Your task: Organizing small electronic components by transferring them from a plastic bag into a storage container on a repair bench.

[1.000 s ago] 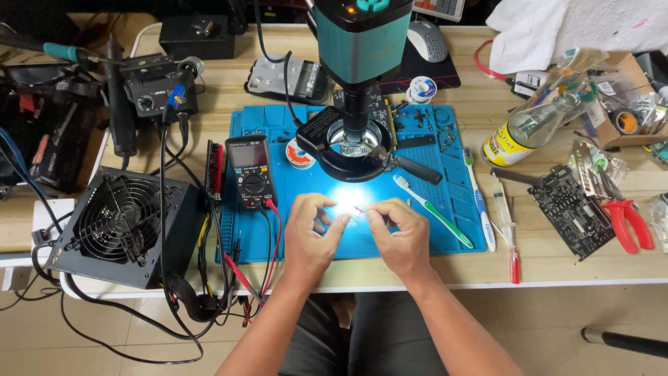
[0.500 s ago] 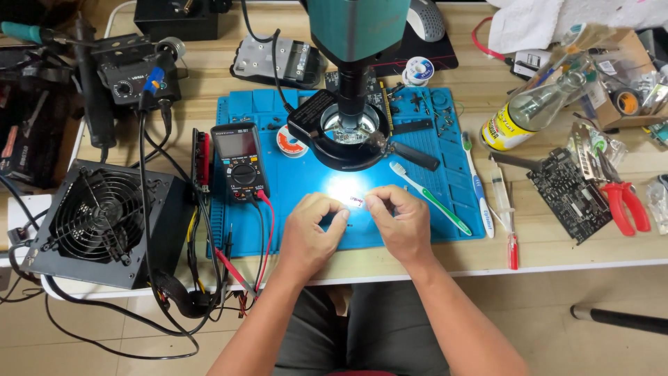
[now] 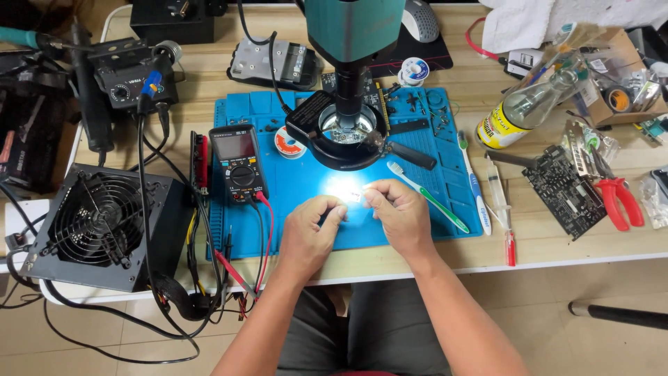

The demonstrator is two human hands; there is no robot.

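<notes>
1. A light wooden workbench [image 3: 557, 244] carries a blue silicone work mat [image 3: 306, 174] at its centre; a bright pool of light falls on the mat's near half.
2. A teal microscope [image 3: 355, 35] stands over the mat, with its black ring light [image 3: 344, 132] just above the lit spot.
3. The left hand [image 3: 309, 233] rests on the mat's near edge, fingers curled inward around a thin dark tool; its tip is hidden by glare.
4. The right hand [image 3: 400, 212] lies just beside the left, thumb and forefinger pinched on a small pale part [image 3: 356, 196] in the lit spot. The part is too washed out to identify.
5. A black multimeter [image 3: 239, 163] lies on the mat's left side; its red lead [image 3: 264, 237] runs past the left wrist.
6. A green-handled toothbrush [image 3: 431, 198] lies diagonally just right of the right hand.
7. A black power supply [image 3: 97, 223] with a fan grille sits at the bench's left end.
8. A dark circuit board [image 3: 563, 188] and red-handled pliers [image 3: 619, 198] lie well apart to the right.
</notes>
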